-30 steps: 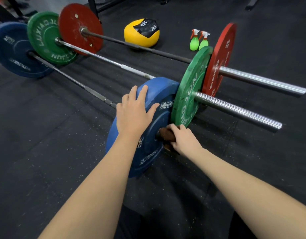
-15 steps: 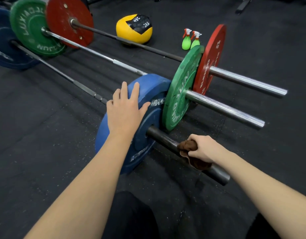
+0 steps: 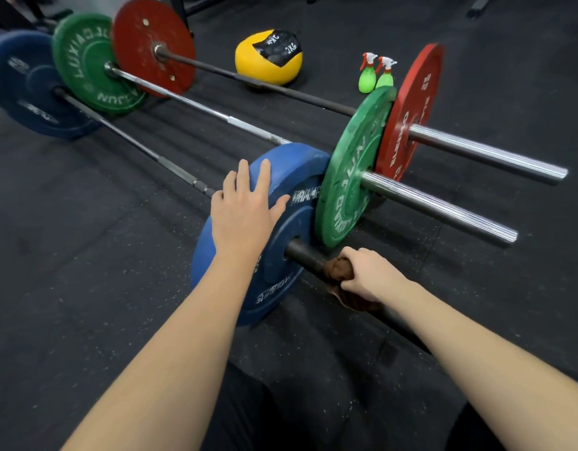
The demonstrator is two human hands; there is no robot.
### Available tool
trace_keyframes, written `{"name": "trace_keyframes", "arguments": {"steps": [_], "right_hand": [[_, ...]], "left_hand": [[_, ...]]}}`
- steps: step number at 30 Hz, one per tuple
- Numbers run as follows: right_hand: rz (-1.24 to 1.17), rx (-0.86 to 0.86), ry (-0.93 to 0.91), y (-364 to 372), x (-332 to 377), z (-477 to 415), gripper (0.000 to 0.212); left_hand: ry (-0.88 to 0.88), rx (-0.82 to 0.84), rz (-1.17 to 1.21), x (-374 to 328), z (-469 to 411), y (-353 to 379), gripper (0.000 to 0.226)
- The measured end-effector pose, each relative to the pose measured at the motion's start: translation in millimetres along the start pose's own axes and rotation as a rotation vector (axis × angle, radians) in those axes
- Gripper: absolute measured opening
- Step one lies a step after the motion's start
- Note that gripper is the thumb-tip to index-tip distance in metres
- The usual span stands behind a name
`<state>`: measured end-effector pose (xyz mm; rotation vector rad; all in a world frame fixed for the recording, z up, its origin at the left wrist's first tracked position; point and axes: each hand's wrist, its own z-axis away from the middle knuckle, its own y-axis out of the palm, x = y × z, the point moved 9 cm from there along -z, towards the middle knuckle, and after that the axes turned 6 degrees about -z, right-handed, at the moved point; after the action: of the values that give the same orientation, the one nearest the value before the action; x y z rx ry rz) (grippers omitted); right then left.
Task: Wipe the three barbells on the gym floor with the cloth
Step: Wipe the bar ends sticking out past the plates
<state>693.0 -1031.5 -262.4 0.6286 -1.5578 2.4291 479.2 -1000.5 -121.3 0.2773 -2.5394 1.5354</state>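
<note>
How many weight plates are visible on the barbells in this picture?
6. Close by: near blue plate under the left hand, near green plate, near red plate. Upper left: far blue plate, far green plate, far red plate. None appears hidden.

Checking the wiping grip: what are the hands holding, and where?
The right hand grips the brown cloth, wrapped around the dark end of the nearest barbell. The left hand rests flat on the blue plate, holding nothing.

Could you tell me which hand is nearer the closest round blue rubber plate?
Left. The left hand rests on the blue plate; the right hand grips the brown cloth on the dark metal sleeve.
</note>
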Motion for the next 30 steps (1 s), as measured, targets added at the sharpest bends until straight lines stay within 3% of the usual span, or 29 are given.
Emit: {"name": "trace_keyframes", "arguments": {"steps": [10,22,25,30], "right_hand": [[0.121,0.194,0.39,-1.0,-88.6,87.0,0.049],[-0.042,-0.048,0.04,-0.9,-38.7,64.7,0.048],[-0.096,-0.018,0.136,-5.3,-63.1,69.8,0.046],[0.065,0.182,0.397,-14.0,-120.0,86.9,0.046]], "left_hand": [[0.011,-0.02,0.046,0.8,3.7,-0.7,0.065],[0.016,0.01,0.054,-2.1,2.1,-3.5,0.066],[0.011,0.001,0.066,-1.8,2.1,-3.1,0.065],[-0.007,-0.003,0.1,0.1,2.4,-2.8,0.065]]}}
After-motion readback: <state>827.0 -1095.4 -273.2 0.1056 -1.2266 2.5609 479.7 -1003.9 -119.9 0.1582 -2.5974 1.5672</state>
